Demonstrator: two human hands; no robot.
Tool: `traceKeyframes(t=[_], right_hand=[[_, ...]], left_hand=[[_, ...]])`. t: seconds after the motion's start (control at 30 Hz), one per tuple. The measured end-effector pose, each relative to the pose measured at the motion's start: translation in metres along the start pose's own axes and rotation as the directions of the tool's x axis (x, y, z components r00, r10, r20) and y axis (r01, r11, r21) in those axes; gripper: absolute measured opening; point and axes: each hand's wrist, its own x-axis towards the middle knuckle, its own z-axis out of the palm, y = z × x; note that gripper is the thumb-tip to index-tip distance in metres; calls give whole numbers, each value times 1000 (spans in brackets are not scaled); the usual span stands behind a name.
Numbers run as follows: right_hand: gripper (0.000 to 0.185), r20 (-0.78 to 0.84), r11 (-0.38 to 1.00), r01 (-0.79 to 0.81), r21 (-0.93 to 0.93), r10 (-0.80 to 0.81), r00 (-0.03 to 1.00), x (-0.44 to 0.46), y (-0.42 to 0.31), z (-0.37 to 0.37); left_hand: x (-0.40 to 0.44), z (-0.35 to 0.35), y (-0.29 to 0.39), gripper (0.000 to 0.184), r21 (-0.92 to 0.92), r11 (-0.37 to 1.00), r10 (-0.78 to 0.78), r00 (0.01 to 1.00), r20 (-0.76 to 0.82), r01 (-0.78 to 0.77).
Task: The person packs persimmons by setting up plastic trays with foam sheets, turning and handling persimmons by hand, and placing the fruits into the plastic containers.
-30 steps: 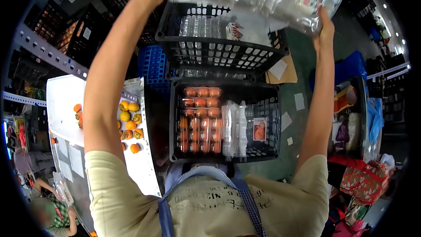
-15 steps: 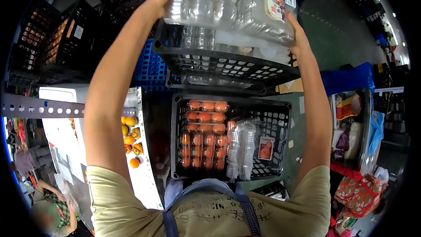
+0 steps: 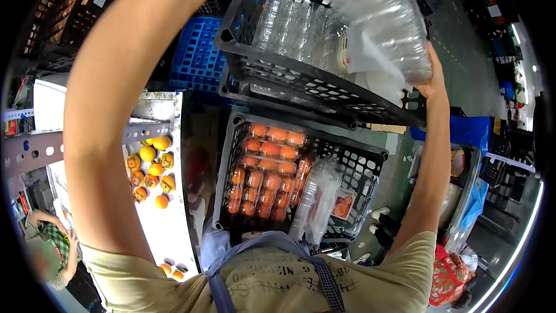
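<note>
A stack of clear plastic clamshell packs (image 3: 382, 23) is tilted at the top of the view, over the right part of an upper black crate (image 3: 307, 69). My right hand (image 3: 431, 75) grips its lower right edge, fingers partly hidden behind the plastic. My left forearm runs up past the top edge, so the left hand is out of sight. More clear clamshell packs (image 3: 295, 29) lie in that crate, beside a white sheet (image 3: 376, 61). Closer to me, a lower black crate (image 3: 362, 162) holds packs of orange-red fruit (image 3: 269, 182) and nested clear packs (image 3: 317, 203).
A bright white table (image 3: 168, 237) with loose persimmons (image 3: 147, 153) stands at the left. Blue crates (image 3: 197, 52) lie behind it. A person (image 3: 49, 249) works at far left, and another in red patterned clothing (image 3: 449, 275) is at lower right. A blue cover (image 3: 463, 133) lies at right.
The clamshell stack has tilted and shifted right, and its label no longer shows. My left hand has passed out of view at the top. The whole view has turned slightly.
</note>
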Motion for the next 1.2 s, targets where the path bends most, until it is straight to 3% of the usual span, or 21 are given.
traceKeyframes(t=[0.07,0.1,0.2,0.27,0.3,0.43,0.53,0.6,0.7,0.8,0.9,1.0,1.03,1.13,1.17,1.2], right_hand=[[54,-101,996,-69,-52,63,993,1,10,0],[54,-107,991,-95,-98,84,991,0,15,5],[56,-55,970,-195,-142,189,980,13,25,1],[56,-48,955,-248,-161,243,969,20,30,0],[58,-29,957,-248,-149,246,969,27,33,-5],[64,-35,922,-287,-261,288,957,38,42,-7],[63,3,923,-245,-298,257,966,52,53,-11],[63,-64,908,-220,-358,211,975,56,61,-10],[64,-96,923,-219,-317,199,975,68,61,-18],[64,-111,917,-196,-348,167,980,55,58,-6],[63,-105,911,-208,-356,182,978,62,59,-12],[62,-25,969,-127,-212,125,992,55,57,-2],[63,-47,969,-145,-202,139,989,49,52,2],[65,-91,957,-150,-248,131,987,27,34,18],[72,-74,963,-114,-242,99,992,34,35,9],[70,-73,970,-102,-220,88,993,34,34,9]], left_hand=[[27,-37,-55,49,-224,957,-156,977,146,187],[25,-23,-88,61,12,991,-130,987,-89,132],[50,-36,-139,61,30,954,-296,952,-76,298],[49,-28,-148,69,139,913,-364,920,-145,383],[55,-35,-156,81,122,883,-447,891,-78,454],[85,-48,-179,88,275,722,-608,772,-186,635],[88,-50,-184,80,429,721,-448,839,-310,544],[89,-43,-180,57,733,536,-436,881,-183,418],[77,4,-181,51,717,317,-149,779,-609,621],[64,10,-187,65,906,-76,156,903,-401,416],[64,39,-160,71,885,-448,-3,990,-144,128],[81,55,-153,80,978,209,-10,1000,10,-8],[85,64,-163,93,987,139,19,997,76,-78],[75,97,-162,108,994,-103,13,999,50,-48],[82,94,-171,112,980,-193,93,994,60,-41],[85,89,-171,110,984,-167,106,992,72,-53]])
